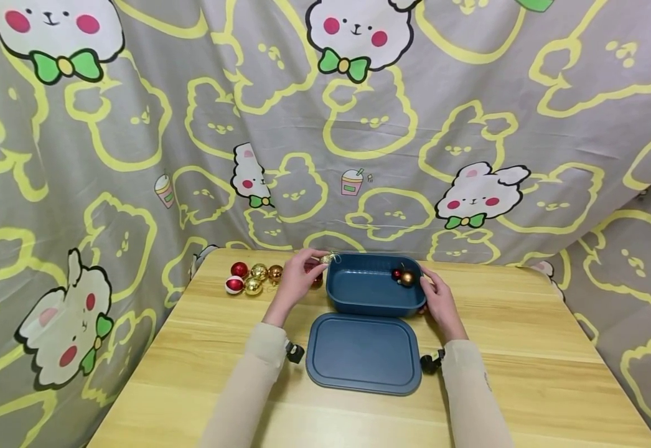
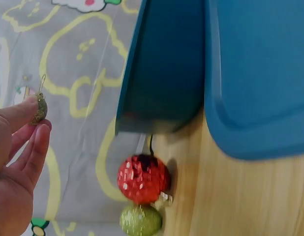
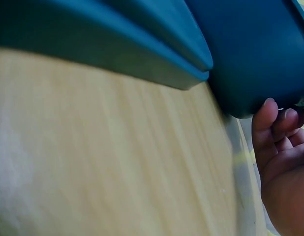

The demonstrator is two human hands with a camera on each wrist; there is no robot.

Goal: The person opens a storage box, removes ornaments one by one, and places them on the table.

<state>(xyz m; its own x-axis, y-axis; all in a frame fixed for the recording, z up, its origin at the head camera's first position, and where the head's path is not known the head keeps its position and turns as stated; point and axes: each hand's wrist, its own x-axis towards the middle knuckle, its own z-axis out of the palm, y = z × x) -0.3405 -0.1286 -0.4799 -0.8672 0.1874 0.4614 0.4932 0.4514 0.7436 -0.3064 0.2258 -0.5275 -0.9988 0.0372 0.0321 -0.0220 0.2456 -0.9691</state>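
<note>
My left hand (image 1: pixel 297 277) pinches a small gold glitter ornament (image 2: pixel 40 108) with a hanging loop, between thumb and fingers. It is beside the upper left corner of a deep blue box (image 1: pixel 376 305). At the box's right end my right hand (image 1: pixel 440 298) grips the wall near the rim; part of its fingers is hidden. A dark thing (image 3: pixel 299 117) by those fingers is too unclear to name. Inside the box, toward the right, lie a bronze ball (image 1: pixel 407 278) and a smaller red ball (image 1: pixel 396 274).
The blue lid (image 1: pixel 363 353) lies flat in front of the box. Left of the box sit several Christmas balls, among them a red one (image 1: pixel 239 269), a red-and-white one (image 1: pixel 234 285) and a gold one (image 1: pixel 254 286). A patterned curtain (image 1: pixel 281 124) hangs behind the wooden table (image 1: pixel 505 311).
</note>
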